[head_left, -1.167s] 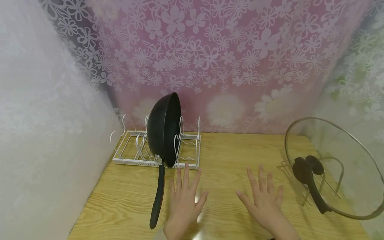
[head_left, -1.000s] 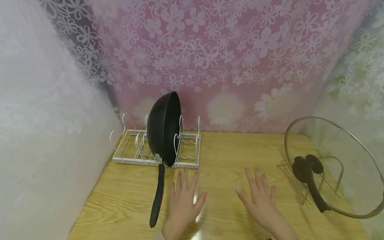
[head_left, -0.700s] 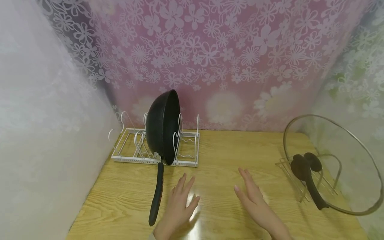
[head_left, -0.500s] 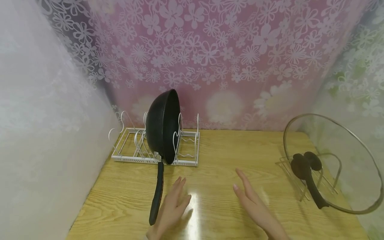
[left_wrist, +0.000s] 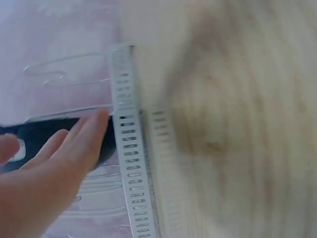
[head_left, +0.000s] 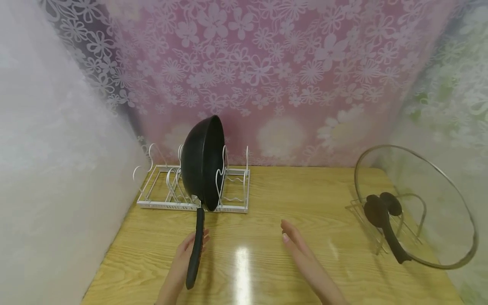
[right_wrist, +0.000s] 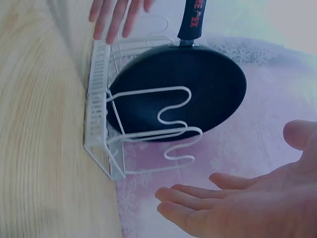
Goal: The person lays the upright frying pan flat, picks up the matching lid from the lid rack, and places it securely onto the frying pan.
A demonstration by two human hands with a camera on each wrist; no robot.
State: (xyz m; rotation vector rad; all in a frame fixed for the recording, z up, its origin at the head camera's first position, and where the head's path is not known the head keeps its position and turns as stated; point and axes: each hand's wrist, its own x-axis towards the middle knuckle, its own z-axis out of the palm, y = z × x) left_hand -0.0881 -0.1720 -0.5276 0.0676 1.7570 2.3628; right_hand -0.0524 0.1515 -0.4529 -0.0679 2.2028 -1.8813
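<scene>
A black wok (head_left: 202,165) stands on its side in a white wire rack (head_left: 167,205), its black handle (head_left: 195,254) pointing toward the person. Behind and under that handle is the left hand (head_left: 182,260), its fingers extended; whether it touches the handle cannot be told. In the left wrist view the left hand (left_wrist: 64,163) has straight fingers in front of the wok (left_wrist: 44,134). The right hand (head_left: 305,258) hovers over the table with fingers straight and holds nothing. The right wrist view shows the right hand (right_wrist: 242,198) apart from the wok (right_wrist: 183,94).
At the right, a glass lid (head_left: 431,212) with a metal rim leans upright in a wire stand (head_left: 421,220); a dark ladle-like utensil (head_left: 392,241) is beside it. A wooden table (head_left: 297,190) lies beneath, with a pink floral curtain (head_left: 282,84) behind.
The left hand has moved left, from right of the wok handle to behind it. My right hand has shifted left and turned more sideways. The whole head view has shifted slightly.
</scene>
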